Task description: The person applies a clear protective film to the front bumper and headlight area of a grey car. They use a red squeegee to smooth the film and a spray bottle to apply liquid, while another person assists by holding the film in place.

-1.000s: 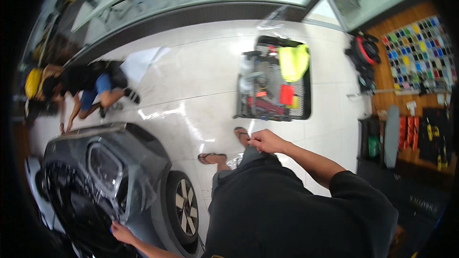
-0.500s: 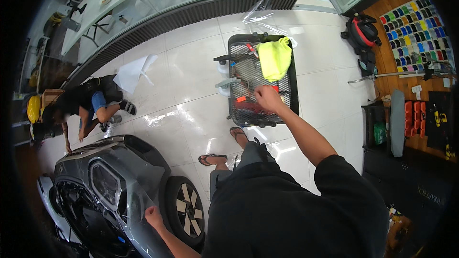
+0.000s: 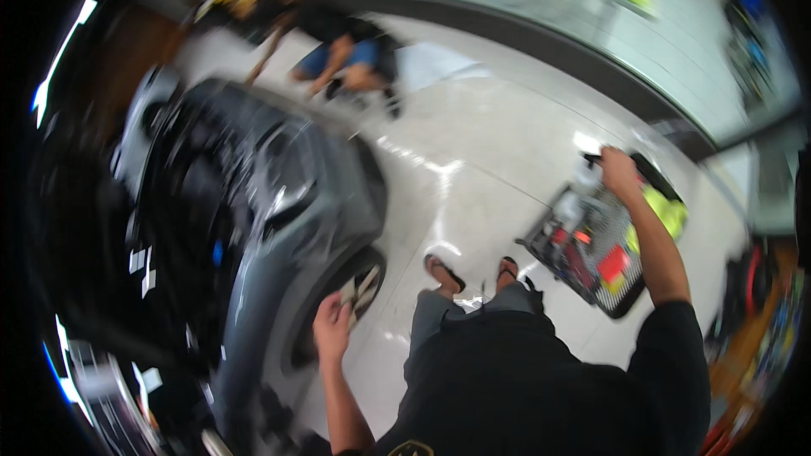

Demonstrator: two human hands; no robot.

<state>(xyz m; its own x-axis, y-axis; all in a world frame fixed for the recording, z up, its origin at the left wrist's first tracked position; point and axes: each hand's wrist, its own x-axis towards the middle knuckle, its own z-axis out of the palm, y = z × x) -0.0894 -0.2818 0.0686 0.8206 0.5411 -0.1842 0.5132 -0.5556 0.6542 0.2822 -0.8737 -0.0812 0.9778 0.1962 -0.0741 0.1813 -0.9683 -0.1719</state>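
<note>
My right hand (image 3: 619, 171) reaches to the far end of a black mesh cart (image 3: 541, 255), its fingers closed around the black top of a white spray bottle (image 3: 585, 179); motion blurs the grip. On the cart lie a bright yellow-green cloth (image 3: 667, 213), a red item (image 3: 613, 263) and smaller things too blurred to name. My left hand (image 3: 330, 325) is raised in front of the dark wheel (image 3: 365, 280) of a grey car (image 3: 291, 203). Its fingers are curled together, and whatever they hold, if anything, cannot be made out. Shiny clear film seems to lie on the car's body.
Beyond the car another person (image 3: 338, 46) crouches low, one arm stretched toward the bodywork. A white sheet (image 3: 439, 66) lies on the tiled floor beside them. A glass partition with a dark base (image 3: 541, 32) runs along the far side. A red-and-black object (image 3: 748, 287) stands at right.
My view has swung left, toward the car. My right hand has gone from above the cart's middle to the spray bottle at its edge. My left hand is now by the wheel.
</note>
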